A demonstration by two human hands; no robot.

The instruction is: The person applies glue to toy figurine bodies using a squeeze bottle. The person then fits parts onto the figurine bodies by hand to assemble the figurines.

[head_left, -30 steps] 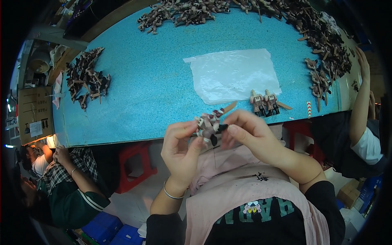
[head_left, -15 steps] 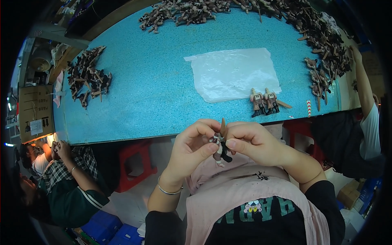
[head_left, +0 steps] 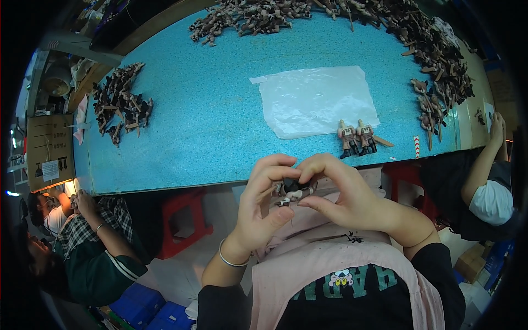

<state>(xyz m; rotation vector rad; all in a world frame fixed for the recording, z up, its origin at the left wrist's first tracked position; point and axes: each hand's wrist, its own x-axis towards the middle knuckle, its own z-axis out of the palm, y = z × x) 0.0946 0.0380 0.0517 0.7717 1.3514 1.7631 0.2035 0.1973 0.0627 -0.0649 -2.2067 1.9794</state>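
Between my two hands, just off the table's near edge, is a small toy figure point(head_left: 297, 194) in dark and pale colours. My left hand point(head_left: 264, 198) has its fingers curled round one end of it. The fingers of my right hand point(head_left: 335, 187) pinch the other end. My fingers cover part of the figure. Two similar toy figures point(head_left: 356, 137) lie side by side on the table beyond my right hand, with a flat brown piece point(head_left: 383, 141) beside them. They partly overlap the lower corner of a clear plastic sheet point(head_left: 316, 99).
Heaps of figures lie along the blue table's point(head_left: 192, 110) far side point(head_left: 253, 16), right side point(head_left: 440, 60) and left side point(head_left: 121, 104). A red-and-white striped strip point(head_left: 416, 147) lies near the right edge. One co-worker point(head_left: 104, 231) sits at left, another point(head_left: 478, 181) at right. Red stools point(head_left: 184, 223) stand below.
The figure in my hands has turned from upright to lying sideways, and my fingers have shifted round it. At the right, the co-worker's arm has moved.
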